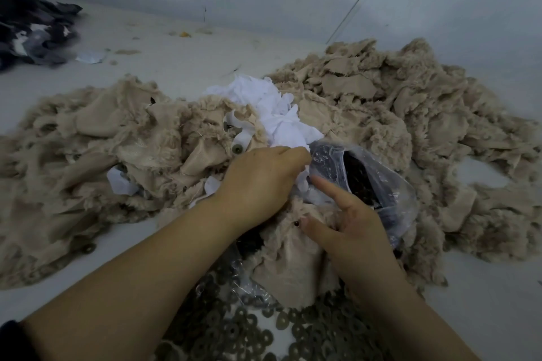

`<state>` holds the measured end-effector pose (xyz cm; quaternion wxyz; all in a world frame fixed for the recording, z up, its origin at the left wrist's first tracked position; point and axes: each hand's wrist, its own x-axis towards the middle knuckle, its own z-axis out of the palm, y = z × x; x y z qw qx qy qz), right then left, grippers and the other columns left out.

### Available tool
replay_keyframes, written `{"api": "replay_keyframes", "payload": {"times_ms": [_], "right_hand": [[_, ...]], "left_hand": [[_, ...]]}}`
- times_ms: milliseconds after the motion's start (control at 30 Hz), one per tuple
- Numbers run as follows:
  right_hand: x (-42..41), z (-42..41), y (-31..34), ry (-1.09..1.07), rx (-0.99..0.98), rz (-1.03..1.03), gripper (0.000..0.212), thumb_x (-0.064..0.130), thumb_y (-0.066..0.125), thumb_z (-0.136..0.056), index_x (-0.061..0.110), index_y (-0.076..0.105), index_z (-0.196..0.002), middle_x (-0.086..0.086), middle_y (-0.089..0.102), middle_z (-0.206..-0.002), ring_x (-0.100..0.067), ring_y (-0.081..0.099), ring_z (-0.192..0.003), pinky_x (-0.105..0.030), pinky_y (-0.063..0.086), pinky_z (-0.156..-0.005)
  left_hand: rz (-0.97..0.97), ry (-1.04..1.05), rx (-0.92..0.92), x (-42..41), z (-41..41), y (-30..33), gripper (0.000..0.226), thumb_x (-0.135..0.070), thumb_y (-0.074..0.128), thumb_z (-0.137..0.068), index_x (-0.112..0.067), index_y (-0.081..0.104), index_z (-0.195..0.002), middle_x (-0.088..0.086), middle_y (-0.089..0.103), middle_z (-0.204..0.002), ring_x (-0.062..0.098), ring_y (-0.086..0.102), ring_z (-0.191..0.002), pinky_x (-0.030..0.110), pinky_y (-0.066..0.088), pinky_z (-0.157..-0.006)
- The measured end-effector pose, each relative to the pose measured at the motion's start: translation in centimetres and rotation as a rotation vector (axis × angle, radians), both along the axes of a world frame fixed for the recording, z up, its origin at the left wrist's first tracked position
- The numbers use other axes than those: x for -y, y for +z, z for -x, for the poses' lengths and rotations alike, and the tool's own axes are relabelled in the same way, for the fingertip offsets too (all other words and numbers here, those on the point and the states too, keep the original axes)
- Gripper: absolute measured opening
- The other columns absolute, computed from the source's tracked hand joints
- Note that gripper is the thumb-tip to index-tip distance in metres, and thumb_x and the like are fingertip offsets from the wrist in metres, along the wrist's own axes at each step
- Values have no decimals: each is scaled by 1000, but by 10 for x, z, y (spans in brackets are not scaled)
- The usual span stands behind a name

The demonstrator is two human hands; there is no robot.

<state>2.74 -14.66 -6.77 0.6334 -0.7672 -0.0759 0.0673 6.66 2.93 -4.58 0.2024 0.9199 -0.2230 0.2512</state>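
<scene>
- L hand (258, 182): fingers curled down on a white scrap (303, 180) at the bag's mouth. Tips are hidden under the knuckles, but the scrap pokes out below them, so it looks pinched.
- R hand (356, 224): index straight, tip at the scrap; thumb out on the fur. Other 3 fingers are hidden behind the bag (372, 184), so can't tell if they hold it.
- Bag: clear plastic, mid-frame, lying on fur; dark contents too blurry to ID.
- Bead (296, 223): tiny, dark, just by the R thumb.
- Fur pieces (396, 102): beige, heaped L & R, hemming in both hands.
- White pile (272, 108): between the heaps, just behind L hand.
- Washers (249, 331): grey, partly under the forearms, cut off at the bottom edge.
- Dark cloth (26, 23): top-L, cut off by the frame.
</scene>
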Motion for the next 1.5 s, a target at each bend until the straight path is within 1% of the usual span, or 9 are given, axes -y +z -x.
{"api": "replay_keyframes", "payload": {"times_ms": [233,400,633,833,967,1033,1200,1333,1500], "right_hand": [[-11,0,11,-63,166,106,47,14,77,-84,31,67,-127,9,72,-68,-27,63,-61,-31,58,-57],[-15,-8,12,-115,164,95,27,7,75,-85,21,76,-109,30,68,-69,8,68,-75,-8,52,-63],[-15,-9,16,-180,107,52,36,9,78,-83,38,75,-61,-13,73,-75,-36,67,-71,-35,59,-62],[-2,1,20,-78,-83,-10,26,10,77,-83,34,80,-74,-18,72,-69,-27,60,-48,-33,54,-43],[6,11,25,-76,96,57,26,13,79,-81,39,78,-79,-6,67,-55,-30,53,-44,-36,51,-43],[7,17,27,-47,198,96,29,10,78,-82,36,79,-71,4,51,-40,-7,39,-35,-18,36,-38],[2,25,27,-18,337,250,33,8,79,-81,40,74,-77,15,57,-43,0,44,-38,-4,30,-42],[0,27,27,13,370,312,23,3,79,-79,26,81,-81,29,58,-49,8,51,-42,-2,32,-44],[2,26,25,7,386,340,21,5,78,-81,26,80,-83,27,53,-44,4,47,-39,-4,30,-41]], "left_hand": [[228,-165,-66,-6,15,-7,12,-17,69,-88,-10,78,-93,2,72,-79,19,66,-72,42,55,-63],[222,-189,-62,-7,14,-3,10,-16,71,-86,-9,77,-91,2,73,-81,15,67,-74,38,56,-67],[108,-196,-209,-18,9,4,28,-2,68,-83,-8,70,-110,3,67,-98,10,58,-86,25,50,-75],[-1,-55,-306,-24,-7,6,36,0,57,-87,-5,63,-122,9,62,-117,20,55,-105,18,34,-83],[-25,-62,-298,-16,-4,5,42,13,48,-85,0,65,-121,13,61,-126,30,55,-118,42,44,-100],[99,-49,-215,-15,5,5,40,16,47,-83,1,69,-113,13,65,-119,31,59,-113,45,48,-96],[160,-244,-362,-18,38,12,57,13,51,-76,-17,69,-122,-12,63,-114,5,51,-102,18,38,-95],[213,-315,-310,-20,54,9,40,14,66,-78,-15,78,-102,0,68,-108,20,59,-103,39,45,-92],[204,-257,-216,-21,62,7,13,1,78,-78,-9,70,-76,3,66,-101,21,59,-102,40,45,-90]]}}
